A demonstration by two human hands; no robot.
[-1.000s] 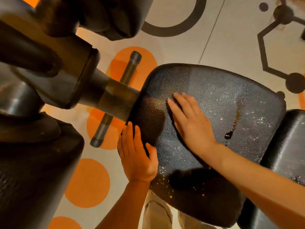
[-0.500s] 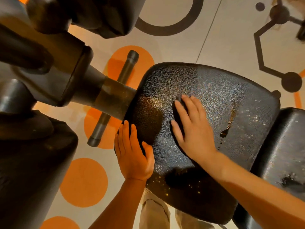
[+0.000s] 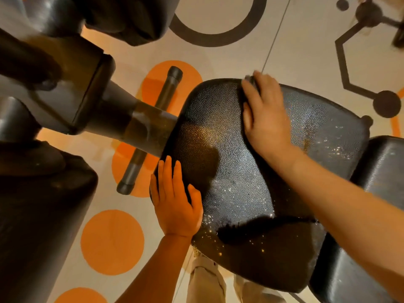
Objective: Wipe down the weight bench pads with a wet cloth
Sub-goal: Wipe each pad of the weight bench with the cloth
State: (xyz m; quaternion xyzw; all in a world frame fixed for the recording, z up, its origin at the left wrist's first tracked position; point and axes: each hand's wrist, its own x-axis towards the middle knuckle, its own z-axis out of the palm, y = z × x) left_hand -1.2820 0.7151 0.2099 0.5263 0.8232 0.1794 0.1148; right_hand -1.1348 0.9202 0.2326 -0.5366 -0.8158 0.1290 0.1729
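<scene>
The dark cloth (image 3: 251,80) sits at the far edge of the seat pad (image 3: 236,182), pressed flat beneath the right hand (image 3: 265,119), fingers straight. Unwiped pad stretches near and right from there, likely along the bench's long axis toward the back pad (image 3: 380,171). The left hand (image 3: 175,200) rests on the pad's left rim, fingers relaxed.

We see the right hand (image 3: 265,119) on the cloth (image 3: 251,80) at the seat pad's (image 3: 236,189) far edge, the left hand (image 3: 175,204) on its near-left edge, the back pad (image 3: 376,184) to its right.
</scene>
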